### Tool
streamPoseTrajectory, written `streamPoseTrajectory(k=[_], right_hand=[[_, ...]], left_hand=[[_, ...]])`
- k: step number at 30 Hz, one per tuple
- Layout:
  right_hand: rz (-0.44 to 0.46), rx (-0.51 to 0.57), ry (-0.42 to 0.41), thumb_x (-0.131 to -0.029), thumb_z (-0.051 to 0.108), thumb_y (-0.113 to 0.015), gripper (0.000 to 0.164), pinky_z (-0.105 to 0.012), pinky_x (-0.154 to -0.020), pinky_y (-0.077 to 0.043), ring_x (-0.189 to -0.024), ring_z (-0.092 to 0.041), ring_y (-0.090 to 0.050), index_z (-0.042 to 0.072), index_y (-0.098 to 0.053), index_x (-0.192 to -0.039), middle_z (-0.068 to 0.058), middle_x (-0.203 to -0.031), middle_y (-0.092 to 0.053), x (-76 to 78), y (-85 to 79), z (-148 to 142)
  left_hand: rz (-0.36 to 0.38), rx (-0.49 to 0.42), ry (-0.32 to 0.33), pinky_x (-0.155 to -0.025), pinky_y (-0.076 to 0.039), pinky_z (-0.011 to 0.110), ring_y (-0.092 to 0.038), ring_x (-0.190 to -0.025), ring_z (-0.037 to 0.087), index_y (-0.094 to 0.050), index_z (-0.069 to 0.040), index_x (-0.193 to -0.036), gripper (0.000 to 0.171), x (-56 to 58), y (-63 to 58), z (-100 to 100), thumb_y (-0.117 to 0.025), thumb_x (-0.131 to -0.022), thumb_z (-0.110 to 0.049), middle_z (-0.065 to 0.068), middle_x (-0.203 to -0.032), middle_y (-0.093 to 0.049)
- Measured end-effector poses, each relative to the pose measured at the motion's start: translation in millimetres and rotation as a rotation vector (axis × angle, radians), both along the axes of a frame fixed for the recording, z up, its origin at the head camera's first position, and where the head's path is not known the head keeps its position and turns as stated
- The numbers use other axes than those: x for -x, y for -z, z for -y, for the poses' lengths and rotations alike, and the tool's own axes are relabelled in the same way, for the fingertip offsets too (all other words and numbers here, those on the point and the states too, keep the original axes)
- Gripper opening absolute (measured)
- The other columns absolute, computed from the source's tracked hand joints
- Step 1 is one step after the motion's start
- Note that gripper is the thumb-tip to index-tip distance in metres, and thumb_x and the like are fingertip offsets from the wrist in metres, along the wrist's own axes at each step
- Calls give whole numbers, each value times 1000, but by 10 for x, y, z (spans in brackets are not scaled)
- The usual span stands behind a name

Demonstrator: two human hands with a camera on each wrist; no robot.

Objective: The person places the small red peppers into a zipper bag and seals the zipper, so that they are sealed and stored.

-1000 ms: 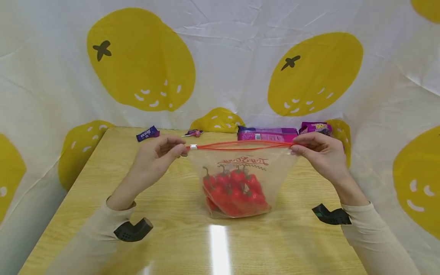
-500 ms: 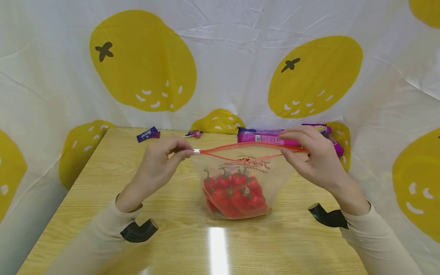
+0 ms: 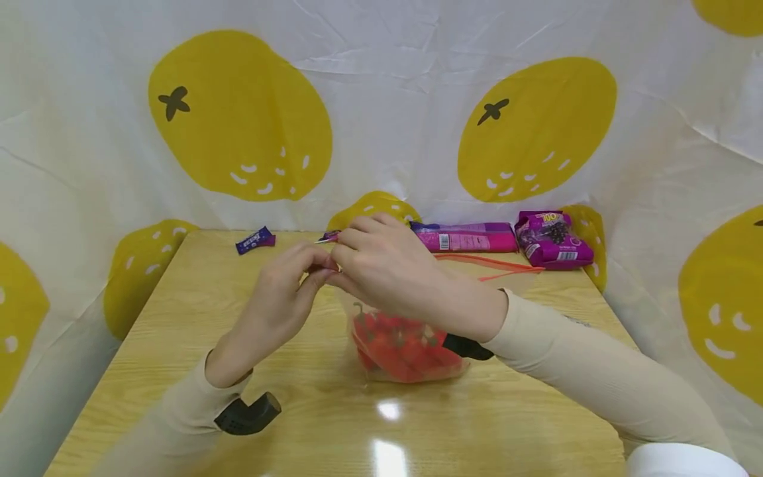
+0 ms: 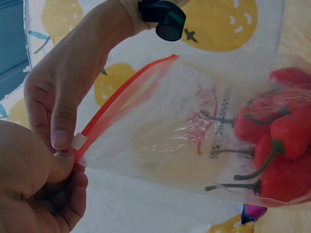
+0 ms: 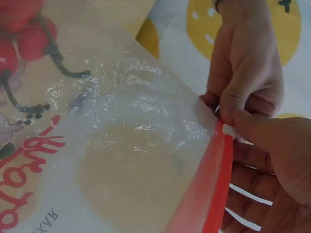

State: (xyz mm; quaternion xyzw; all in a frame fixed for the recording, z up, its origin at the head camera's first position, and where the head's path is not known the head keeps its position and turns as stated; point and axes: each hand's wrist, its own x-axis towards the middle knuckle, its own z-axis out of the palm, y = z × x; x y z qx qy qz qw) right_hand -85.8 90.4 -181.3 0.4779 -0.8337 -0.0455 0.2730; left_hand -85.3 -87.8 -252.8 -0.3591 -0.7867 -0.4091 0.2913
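A clear slider-zip bag [image 4: 160, 141] with an orange-red zip strip [image 5: 221, 179] stands on the table in the head view. Several red peppers [image 4: 286, 160] with green stems fill its lower part. My left hand [image 3: 277, 301] pinches the bag's left top corner between thumb and fingers. Reaching across the bag, my right hand [image 3: 396, 268] meets the left at that corner. Its thumb and fingers pinch the white slider [image 5: 229, 130] at the strip's end. The strip's right part hangs loose, its two edges apart. Both hands hide the corner in the head view.
Along the back of the wooden table [image 3: 191, 331] lie a small blue-purple packet [image 3: 255, 240], a long pink-purple packet [image 3: 471, 237] and a purple pouch [image 3: 553, 240]. A thin-sticked item, perhaps a lollipop [image 3: 329, 236], is partly hidden behind the hands. A fruit-print cloth [image 3: 393, 119] hangs behind.
My right hand has let go of the bag's right top corner and crossed left to the slider. The left hand stays on the left corner. The bag's mouth has slackened.
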Motion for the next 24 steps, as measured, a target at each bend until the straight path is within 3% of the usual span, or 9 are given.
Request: streamPoseTrajectory(k=[3,8,14,19,24], right_hand=[[11,5,15,-79,38,-68,24,-29,-69,-38,-73,-16,-54,15,-65,-72,4,-69,-61,34,33,32],[51,14,10,-78,36,-69,24,-27,-67,-36,-70,-14,-54,16,-64,-65,6,-60,-57,35,37,14],[74,-18,31,-80,33,-68,19,-29,-75,-37,-79,-13,-56,19,-68,-66,10,-66,-63,12,-20,-37],[103,-16,22,-80,28,-69,15,-33,-79,-37,-79,-14,-55,20,-68,-66,10,-68,-64,34,-40,-193],[128,29,0,-78,25,-71,10,-36,-76,-38,-81,-17,-57,18,-70,-69,10,-69,-65,83,-38,-505]], left_hand=[[52,3,-11,-66,-43,18,-54,-73,8,-59,-4,-84,12,-6,18,1,-64,-77,4,1,-83,-59],[103,12,-28,-64,-42,21,-52,-72,8,-57,-4,-85,10,-19,21,-7,-61,-79,2,0,-82,-58],[145,38,-37,-62,-41,23,-48,-70,9,-56,-5,-84,8,-30,-5,-18,-61,-81,1,0,-79,-54],[205,53,-81,-63,-40,25,-47,-70,10,-54,-4,-85,6,-22,2,56,-59,-83,0,1,-77,-54],[187,55,-130,-62,-40,25,-48,-69,11,-55,-3,-85,9,14,11,147,-60,-81,3,2,-76,-56]])
